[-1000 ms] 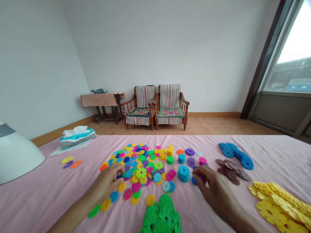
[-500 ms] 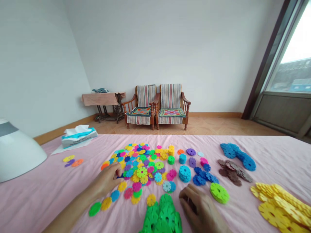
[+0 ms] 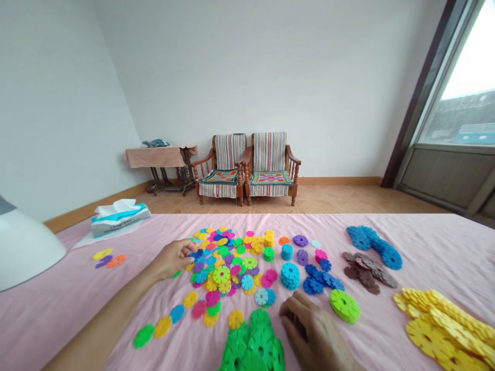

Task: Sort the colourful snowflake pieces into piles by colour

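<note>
My left hand is at the left edge of a heap of mixed-colour plastic snowflake discs. Its fingers are curled together beside dark blue discs; whether one is between the fingertips I cannot make out. My right hand rests on the cloth with its fingers loosely bent inward, and anything inside is hidden. Left of it lies a pile of green discs. Just beyond it stand a light blue stack and a lime-green stack. Dark blue discs lie in a loose group between these stacks.
Yellow discs, brown discs and blue discs lie in piles on the right of the pink cloth. A tissue box and a white rounded object are at left. Two armchairs stand beyond.
My left hand has moved away from me along the heap's left edge, uncovering cloth and a green disc. My right hand keeps its place; the whole view has shifted slightly.
</note>
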The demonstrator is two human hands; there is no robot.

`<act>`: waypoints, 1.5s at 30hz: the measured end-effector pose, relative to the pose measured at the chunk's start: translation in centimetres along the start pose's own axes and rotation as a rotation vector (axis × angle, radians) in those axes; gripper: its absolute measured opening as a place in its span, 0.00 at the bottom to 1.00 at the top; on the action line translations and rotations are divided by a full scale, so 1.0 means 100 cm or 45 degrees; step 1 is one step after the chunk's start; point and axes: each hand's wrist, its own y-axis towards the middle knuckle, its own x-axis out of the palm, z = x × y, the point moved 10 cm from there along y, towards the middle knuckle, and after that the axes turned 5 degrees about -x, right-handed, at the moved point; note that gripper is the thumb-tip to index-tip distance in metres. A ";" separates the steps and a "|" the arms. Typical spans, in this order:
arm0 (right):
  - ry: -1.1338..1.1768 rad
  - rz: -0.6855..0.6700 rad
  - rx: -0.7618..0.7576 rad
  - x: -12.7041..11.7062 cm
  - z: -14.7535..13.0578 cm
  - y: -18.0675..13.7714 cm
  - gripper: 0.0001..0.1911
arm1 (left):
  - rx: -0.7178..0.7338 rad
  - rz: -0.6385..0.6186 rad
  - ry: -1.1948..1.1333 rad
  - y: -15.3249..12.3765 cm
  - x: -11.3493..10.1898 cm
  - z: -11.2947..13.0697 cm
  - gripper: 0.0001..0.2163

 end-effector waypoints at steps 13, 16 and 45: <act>-0.024 -0.033 0.011 0.000 0.000 -0.001 0.11 | 0.049 0.206 0.201 0.014 0.001 -0.011 0.09; -0.031 -0.012 -0.012 -0.002 -0.001 0.000 0.11 | 0.033 0.194 0.224 0.019 0.001 -0.015 0.06; 0.015 0.019 -0.014 0.004 0.006 0.000 0.09 | -0.117 -0.036 0.001 0.096 0.042 0.004 0.15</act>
